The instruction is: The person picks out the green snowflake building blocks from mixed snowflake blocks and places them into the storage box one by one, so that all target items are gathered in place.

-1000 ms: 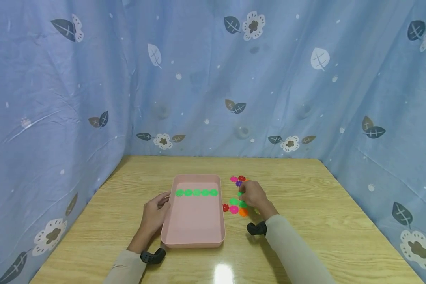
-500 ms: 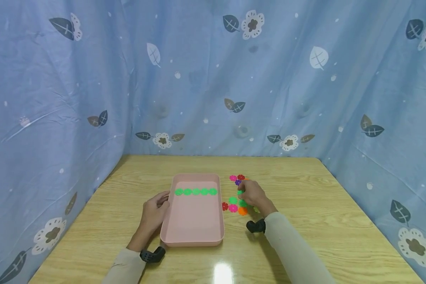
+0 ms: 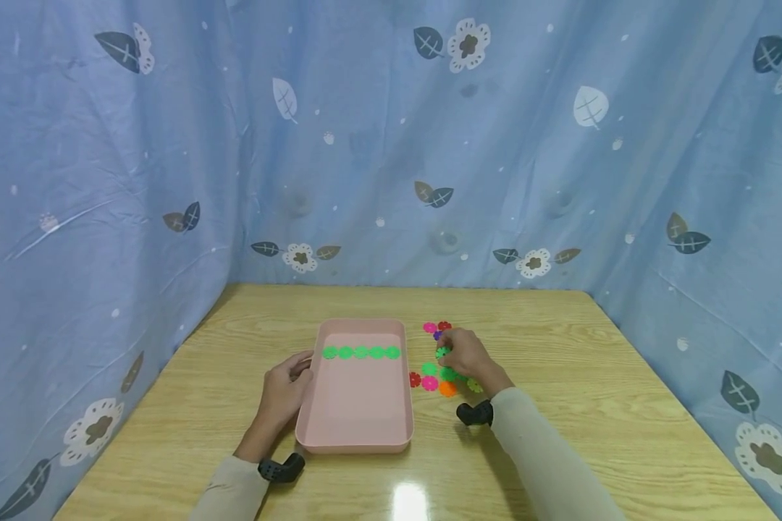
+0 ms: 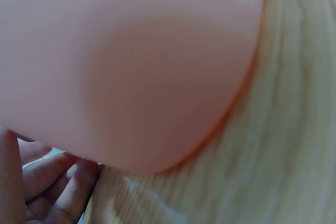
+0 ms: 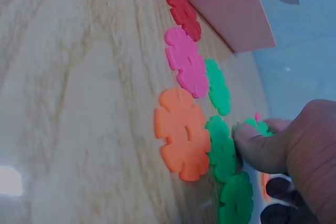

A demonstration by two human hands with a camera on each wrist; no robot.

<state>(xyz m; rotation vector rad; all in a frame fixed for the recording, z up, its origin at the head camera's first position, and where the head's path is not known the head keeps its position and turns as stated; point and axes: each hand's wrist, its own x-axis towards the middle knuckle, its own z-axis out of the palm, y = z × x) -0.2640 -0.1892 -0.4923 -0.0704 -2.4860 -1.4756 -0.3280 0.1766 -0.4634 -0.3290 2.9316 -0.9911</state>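
Note:
My left hand [image 3: 284,389] holds the left side of a pink tray [image 3: 355,416], its thumb and fingertips at the wall. Across the tray's far part runs a row of several green snowflake discs [image 3: 361,352]. To the right of the tray, my right hand [image 3: 467,356] pinches a green snowflake disc [image 3: 442,352] between thumb and fingers. The right wrist view shows that disc [image 5: 257,126] partly hidden behind the thumb. Close by lie more green discs [image 5: 222,149], an orange disc [image 5: 184,135], a pink disc [image 5: 186,62] and a red disc [image 5: 184,14].
Beyond the right hand, a pink disc [image 3: 429,328], a dark red disc [image 3: 444,326] and a partly covered purple disc [image 3: 437,336] lie on the wooden table [image 3: 560,376]. A yellow-green disc [image 3: 475,386] sits beneath the right wrist. A blue patterned curtain [image 3: 391,145] surrounds the table.
The right hand has shifted very slightly, and the green disc at its fingertips shows more plainly. The left hand and the tray stay where they were.

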